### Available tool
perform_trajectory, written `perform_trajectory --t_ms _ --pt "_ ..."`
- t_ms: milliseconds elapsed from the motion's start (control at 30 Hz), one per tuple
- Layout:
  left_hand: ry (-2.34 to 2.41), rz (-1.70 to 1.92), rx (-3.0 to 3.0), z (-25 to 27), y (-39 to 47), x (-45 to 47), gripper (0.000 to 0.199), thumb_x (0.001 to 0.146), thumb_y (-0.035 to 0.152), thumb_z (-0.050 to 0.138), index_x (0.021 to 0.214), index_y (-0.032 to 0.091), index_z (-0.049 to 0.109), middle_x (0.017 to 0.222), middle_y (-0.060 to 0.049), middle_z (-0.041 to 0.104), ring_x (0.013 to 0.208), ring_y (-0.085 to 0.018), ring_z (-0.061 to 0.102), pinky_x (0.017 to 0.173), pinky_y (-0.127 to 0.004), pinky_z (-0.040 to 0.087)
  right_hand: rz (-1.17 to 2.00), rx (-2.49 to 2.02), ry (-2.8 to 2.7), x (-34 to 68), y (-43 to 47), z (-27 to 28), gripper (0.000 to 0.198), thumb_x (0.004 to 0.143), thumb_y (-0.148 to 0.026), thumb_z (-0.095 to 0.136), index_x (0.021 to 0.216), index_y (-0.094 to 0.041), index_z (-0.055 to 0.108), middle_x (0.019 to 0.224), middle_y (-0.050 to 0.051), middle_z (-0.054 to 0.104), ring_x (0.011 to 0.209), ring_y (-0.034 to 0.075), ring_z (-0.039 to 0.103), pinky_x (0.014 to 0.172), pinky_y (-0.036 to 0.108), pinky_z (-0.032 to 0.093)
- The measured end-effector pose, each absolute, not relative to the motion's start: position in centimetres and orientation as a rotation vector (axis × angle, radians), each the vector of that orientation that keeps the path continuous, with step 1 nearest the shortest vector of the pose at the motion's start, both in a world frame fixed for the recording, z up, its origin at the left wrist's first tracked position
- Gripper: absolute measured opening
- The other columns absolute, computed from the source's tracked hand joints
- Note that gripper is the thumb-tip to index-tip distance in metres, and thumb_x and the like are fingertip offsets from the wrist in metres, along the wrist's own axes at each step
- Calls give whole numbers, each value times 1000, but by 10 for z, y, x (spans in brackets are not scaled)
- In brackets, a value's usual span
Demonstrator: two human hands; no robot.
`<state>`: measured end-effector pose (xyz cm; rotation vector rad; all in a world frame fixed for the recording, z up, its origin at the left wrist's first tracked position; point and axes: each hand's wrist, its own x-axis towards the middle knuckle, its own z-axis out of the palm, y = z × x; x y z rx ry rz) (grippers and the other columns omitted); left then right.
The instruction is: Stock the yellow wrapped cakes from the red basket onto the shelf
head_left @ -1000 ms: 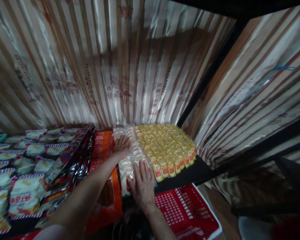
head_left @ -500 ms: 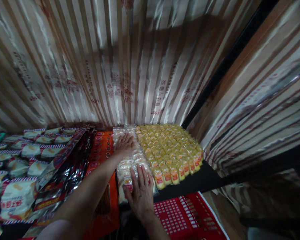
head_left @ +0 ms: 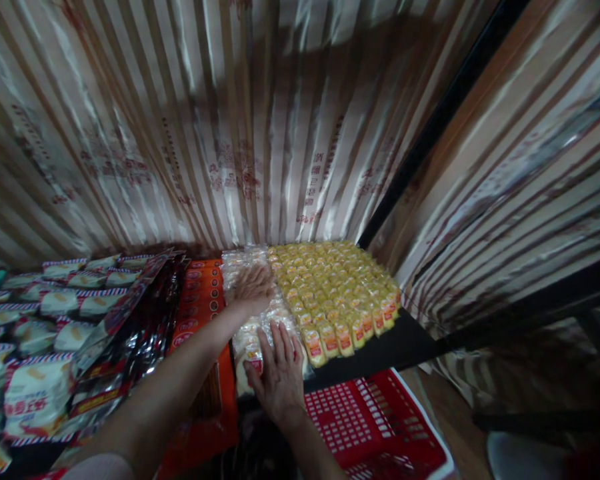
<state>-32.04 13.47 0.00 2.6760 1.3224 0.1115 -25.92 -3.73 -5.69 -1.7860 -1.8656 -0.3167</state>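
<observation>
Rows of small pale snack packs in clear wrap lie on the black shelf. Across the back part of these packs my left hand rests flat, fingers outstretched and slightly blurred. My right hand lies spread over the front end of the same rows, its fingertips on the wrap. Neither hand is closed round anything. Right beside them stand tight rows of yellow wrapped snack packs with red and orange labels at the front.
Orange packages, dark shiny packets and white bread bags with striped edges fill the left. A red basket sits below the shelf's front edge. A striped curtain hangs behind; a black post slants at the right.
My left hand has slid slightly forward and right over the pale packs. My right hand stays on their front end. The view has shifted slightly.
</observation>
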Motion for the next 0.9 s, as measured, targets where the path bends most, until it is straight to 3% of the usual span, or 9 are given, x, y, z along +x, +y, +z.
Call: perform_trajectory --t_ms 233,433,600,767,900 --pt "1361 38 2622 -2 126 -317 52 91 39 23 140 23 28 150 -2 19 139 -18 8 113 -42 5 -301 -1798 -1864 -259 -39 -58 56 83 -48 48 132 -22 43 140 12 41 131 28 31 104 49 21" --pt "1425 354 2603 8 90 -324 51 91 36 26 138 18 33 148 -6 26 138 -20 14 114 -41 10 -301 -1783 -1875 -259 -38 -59 55 83 -45 49 131 -19 45 141 13 38 134 27 27 106 49 21" --pt "1485 695 2529 4 37 -349 48 86 18 30 131 8 41 142 -10 36 135 -19 23 113 -34 22 -381 -1713 -1886 -254 -40 -65 64 83 -46 49 135 -12 36 144 17 32 136 29 19 105 50 25" --pt "1456 963 2467 -8 -24 -377 36 86 17 31 110 15 59 115 -10 57 111 -20 51 99 -35 42 -423 -1696 -1759 -244 -59 -72 58 84 -42 49 134 -15 37 144 18 30 134 30 22 101 52 31" --pt "1305 865 2527 -23 -65 -381 34 85 14 32 99 19 63 103 -9 61 97 -19 56 85 -32 50 -372 -1743 -1646 -238 -82 -76 41 87 -35 47 125 -20 48 136 15 40 125 28 37 91 46 42"
